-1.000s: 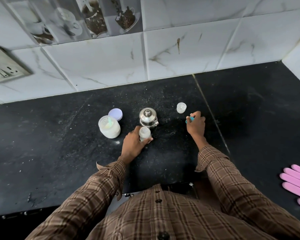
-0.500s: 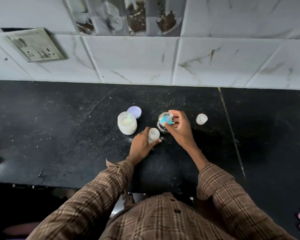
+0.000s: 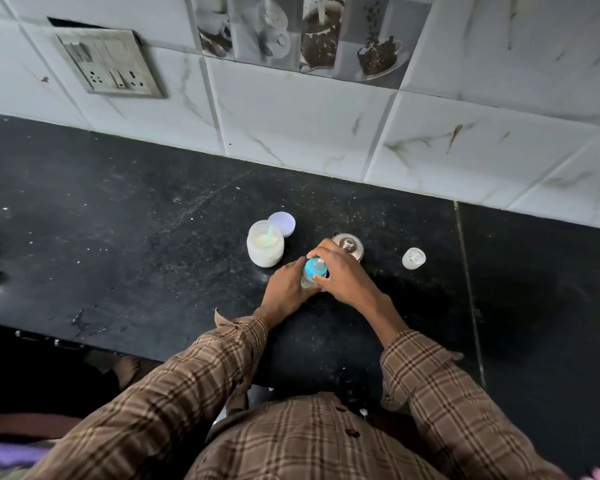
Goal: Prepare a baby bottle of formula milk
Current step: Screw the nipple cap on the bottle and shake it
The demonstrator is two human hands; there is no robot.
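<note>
Head view: bottle (image 3: 307, 280) gripped by left hand (image 3: 286, 289); blue teat cap (image 3: 315, 267) pinched by right hand (image 3: 343, 271) fingers, best threaded squarely.

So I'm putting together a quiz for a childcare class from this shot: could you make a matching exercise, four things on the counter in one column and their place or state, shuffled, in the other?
Column one:
1. baby bottle
2. powder jar
3. purple lid
4. clear cap

Column two:
A. lying alone on the counter, right of the steel pot
B. open, with a scoop inside
C. flat on the counter just behind the jar
D. gripped by the left hand, the right hand on its blue teat ring

Pairs: 1-D, 2-B, 3-C, 4-A
</note>
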